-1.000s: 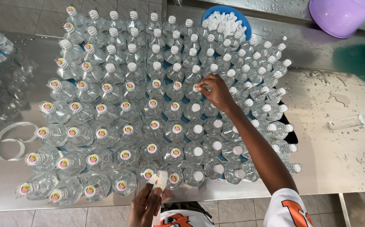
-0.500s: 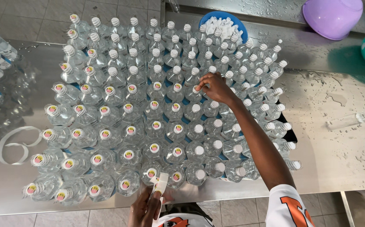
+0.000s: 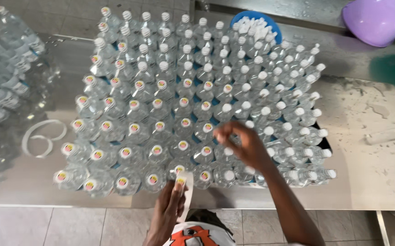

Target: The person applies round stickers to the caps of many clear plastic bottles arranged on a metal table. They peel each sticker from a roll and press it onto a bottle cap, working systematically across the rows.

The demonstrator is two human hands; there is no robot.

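Several clear plastic bottles (image 3: 193, 114) stand packed together on a steel table (image 3: 33, 182). The caps on the left carry round stickers; those on the right are plain white. My left hand (image 3: 172, 205) is at the near edge and holds a white sticker strip (image 3: 187, 191) with round stickers on it. My right hand (image 3: 243, 146) hovers blurred over the bottles in the near middle, fingers pinched together close to a plain white cap (image 3: 228, 151). Whether a sticker is between its fingers cannot be told.
A blue bowl of white caps (image 3: 256, 23) sits at the far edge behind the bottles. A purple bowl (image 3: 377, 20) stands at the far right. Wrapped bottle packs (image 3: 1, 91) lie at the left. Curls of spent white backing strip (image 3: 42, 136) lie on the table.
My right hand has pulled back from the middle rows toward me and now sits over the near rows. The left hand stays at the near edge with the strip.
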